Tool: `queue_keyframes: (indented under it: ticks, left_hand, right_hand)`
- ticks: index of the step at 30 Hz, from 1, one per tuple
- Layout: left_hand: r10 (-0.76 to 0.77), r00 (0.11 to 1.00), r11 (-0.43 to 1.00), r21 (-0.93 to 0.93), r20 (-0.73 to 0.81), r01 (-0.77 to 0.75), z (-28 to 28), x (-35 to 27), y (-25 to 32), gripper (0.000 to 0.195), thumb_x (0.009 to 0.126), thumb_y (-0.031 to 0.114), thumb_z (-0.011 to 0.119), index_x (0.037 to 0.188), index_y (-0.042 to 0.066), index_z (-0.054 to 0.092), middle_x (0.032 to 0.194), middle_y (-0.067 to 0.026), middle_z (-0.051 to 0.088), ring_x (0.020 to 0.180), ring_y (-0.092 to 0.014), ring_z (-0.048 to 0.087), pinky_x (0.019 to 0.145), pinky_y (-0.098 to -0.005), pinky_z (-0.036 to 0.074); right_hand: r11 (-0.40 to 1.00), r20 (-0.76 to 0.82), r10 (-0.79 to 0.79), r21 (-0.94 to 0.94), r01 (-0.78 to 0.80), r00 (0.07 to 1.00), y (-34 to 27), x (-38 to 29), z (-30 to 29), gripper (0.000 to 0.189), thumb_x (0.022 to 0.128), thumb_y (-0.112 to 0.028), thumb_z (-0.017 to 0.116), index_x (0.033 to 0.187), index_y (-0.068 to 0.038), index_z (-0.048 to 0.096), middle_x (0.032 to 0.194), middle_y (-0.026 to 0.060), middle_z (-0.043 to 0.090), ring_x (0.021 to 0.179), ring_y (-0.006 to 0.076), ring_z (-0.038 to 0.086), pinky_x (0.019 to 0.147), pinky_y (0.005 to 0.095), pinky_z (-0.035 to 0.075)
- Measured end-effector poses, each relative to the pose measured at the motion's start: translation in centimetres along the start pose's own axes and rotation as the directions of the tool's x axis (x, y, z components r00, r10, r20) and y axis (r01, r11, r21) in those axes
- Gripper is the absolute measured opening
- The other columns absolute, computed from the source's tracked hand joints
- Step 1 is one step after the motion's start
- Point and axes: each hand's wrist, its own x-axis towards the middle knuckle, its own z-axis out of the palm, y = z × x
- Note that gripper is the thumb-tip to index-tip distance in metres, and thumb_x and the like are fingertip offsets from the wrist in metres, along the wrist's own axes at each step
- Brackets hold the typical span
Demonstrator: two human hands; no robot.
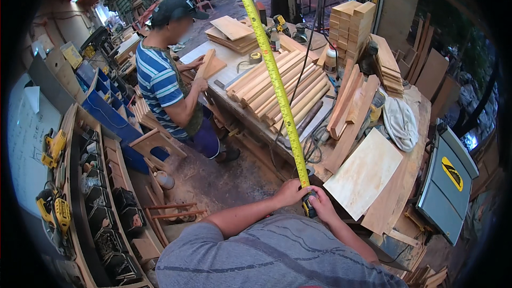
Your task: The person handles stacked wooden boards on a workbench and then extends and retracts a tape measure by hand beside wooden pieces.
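Observation:
In front of my torso I hold a tape measure. My right hand [323,205] is wrapped around its black and yellow case [308,208]. My left hand [291,192] grips the yellow blade [276,76] where it leaves the case, thumb near the case mouth. The blade stretches up and away over the workbench and runs out of view at the top edge. Beneath it on the bench lies a stack of wooden strips with rounded edges [280,80]. A pale plywood panel [364,174] rests on the bench corner close to my right hand.
A co-worker [168,84] at the bench's left side holds a wooden piece [206,64]. Stacked blocks [350,28] stand at the back. A black cable [300,80] hangs over the bench. Right is a table saw [448,184]; left, shelves with bins [100,208] and yellow power tools [54,212].

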Motion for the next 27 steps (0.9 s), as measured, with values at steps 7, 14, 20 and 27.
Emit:
queue_keyframes:
  ticks: [7, 14, 20, 27]
  left_hand:
    - [0.094, 0.981, 0.995, -0.008, -0.171, -0.097, -0.9, 0.4, 0.4, 0.029, 0.089, 0.026, 0.062, 0.086, -0.003, 0.064, 0.075, -0.0193, 0.063, 0.067, -0.029, 0.064, 0.060, -0.0408, 0.047]
    - [0.052, 0.981, 0.998, -0.030, -0.186, -0.059, -4.7, 1.3, 2.7, 0.032, 0.088, 0.028, 0.062, 0.081, -0.002, 0.063, 0.069, -0.0167, 0.061, 0.063, -0.025, 0.062, 0.057, -0.0396, 0.045]
    - [0.033, 0.979, 0.997, -0.068, -0.203, -0.048, -3.5, 1.1, 2.5, 0.033, 0.088, 0.031, 0.063, 0.082, -0.002, 0.064, 0.069, -0.0161, 0.062, 0.063, -0.025, 0.061, 0.057, -0.0389, 0.045]
    - [-0.021, 0.987, 0.997, -0.081, -0.162, 0.007, -3.3, 1.3, 2.7, 0.036, 0.089, 0.033, 0.063, 0.085, -0.003, 0.064, 0.069, -0.0153, 0.063, 0.063, -0.020, 0.061, 0.057, -0.0373, 0.045]
  right_hand:
    - [1.000, 0.031, 0.009, 0.002, -0.009, 0.999, 0.6, 0.4, -0.1, 0.044, 0.093, -0.011, 0.054, 0.134, -0.001, 0.041, 0.120, 0.0094, 0.054, 0.110, 0.0157, 0.053, 0.096, 0.0300, 0.041]
    - [0.997, 0.039, 0.065, -0.055, -0.063, 0.997, 0.4, -0.3, -0.6, 0.046, 0.093, -0.011, 0.055, 0.135, -0.001, 0.040, 0.121, 0.0111, 0.054, 0.110, 0.0164, 0.053, 0.095, 0.0306, 0.042]
    - [1.000, 0.020, 0.022, -0.006, -0.022, 1.000, 0.8, -0.2, -0.2, 0.045, 0.093, -0.013, 0.057, 0.134, -0.002, 0.041, 0.119, 0.0093, 0.054, 0.109, 0.0150, 0.052, 0.094, 0.0294, 0.042]
    - [0.996, -0.003, 0.034, -0.078, -0.034, 0.999, 1.2, -0.4, -0.4, 0.046, 0.093, -0.019, 0.057, 0.134, -0.003, 0.042, 0.118, 0.0072, 0.055, 0.109, 0.0142, 0.052, 0.094, 0.0299, 0.042]
